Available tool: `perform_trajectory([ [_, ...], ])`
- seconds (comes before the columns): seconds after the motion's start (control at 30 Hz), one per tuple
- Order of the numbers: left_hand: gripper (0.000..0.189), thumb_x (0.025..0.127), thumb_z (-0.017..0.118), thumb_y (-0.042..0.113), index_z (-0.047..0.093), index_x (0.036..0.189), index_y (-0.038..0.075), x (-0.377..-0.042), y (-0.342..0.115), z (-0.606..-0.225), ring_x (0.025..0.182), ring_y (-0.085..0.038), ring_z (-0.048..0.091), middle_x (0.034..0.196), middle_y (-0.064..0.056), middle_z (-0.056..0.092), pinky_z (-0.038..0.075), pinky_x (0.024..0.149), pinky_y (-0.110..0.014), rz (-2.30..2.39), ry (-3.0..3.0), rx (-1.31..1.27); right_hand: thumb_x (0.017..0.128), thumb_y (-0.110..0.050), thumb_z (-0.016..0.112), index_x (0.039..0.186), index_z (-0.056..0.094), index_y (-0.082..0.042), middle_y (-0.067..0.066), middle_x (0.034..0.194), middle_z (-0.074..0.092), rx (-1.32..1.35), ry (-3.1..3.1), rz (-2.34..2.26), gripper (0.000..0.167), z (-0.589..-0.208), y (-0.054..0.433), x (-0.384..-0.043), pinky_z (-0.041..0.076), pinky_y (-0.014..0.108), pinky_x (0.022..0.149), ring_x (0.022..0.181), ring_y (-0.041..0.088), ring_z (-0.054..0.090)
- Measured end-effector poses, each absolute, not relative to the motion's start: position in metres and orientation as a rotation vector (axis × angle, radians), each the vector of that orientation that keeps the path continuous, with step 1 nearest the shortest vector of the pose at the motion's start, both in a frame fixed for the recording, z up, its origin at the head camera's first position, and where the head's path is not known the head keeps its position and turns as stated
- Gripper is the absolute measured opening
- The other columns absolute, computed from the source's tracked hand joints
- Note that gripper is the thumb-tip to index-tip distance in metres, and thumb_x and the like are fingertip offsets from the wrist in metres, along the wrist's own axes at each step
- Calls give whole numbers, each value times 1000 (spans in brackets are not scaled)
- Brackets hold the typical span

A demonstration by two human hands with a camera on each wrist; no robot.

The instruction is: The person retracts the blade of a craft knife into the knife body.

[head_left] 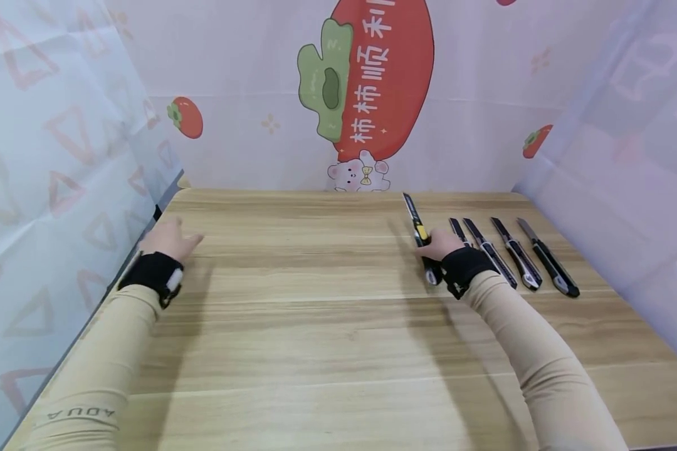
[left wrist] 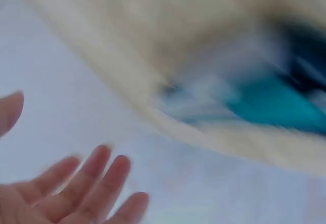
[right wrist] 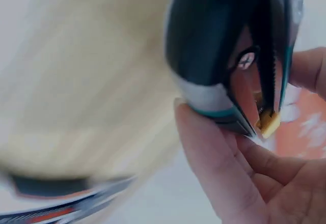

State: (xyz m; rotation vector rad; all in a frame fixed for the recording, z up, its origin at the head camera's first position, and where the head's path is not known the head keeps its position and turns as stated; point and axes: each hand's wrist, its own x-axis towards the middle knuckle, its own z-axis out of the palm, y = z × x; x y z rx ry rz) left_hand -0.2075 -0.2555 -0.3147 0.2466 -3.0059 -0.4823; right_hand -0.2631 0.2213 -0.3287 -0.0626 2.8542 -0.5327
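My right hand grips a box cutter with a yellow slider, near the far right part of the table. Its tip points away from me and its rear end sticks out below the hand. In the right wrist view, thumb and fingers pinch the dark cutter body from both sides, the yellow piece showing near the fingers. Over the table's left edge, my left hand is held with fingers spread and nothing in them. The left wrist view shows those fingers loosely extended.
Several more box cutters lie side by side on the wooden table, right of my right hand. The nearest one is partly hidden by that hand. A printed cloth hangs behind the table. A blurred teal-and-dark shape appears in the left wrist view.
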Motion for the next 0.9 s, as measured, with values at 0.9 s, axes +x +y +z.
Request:
perform_trajectory([
  [0.9,44,78,59,3,42,119,5,-182,-35,-346,90,-29,59,105,-19,58,50,76,-33,-1786,-2502,-763,73,-21,66,103,43,0,6,81,49,-755,3084,-1555,44,-316,107,-198,45,28,60,68,15,47],
])
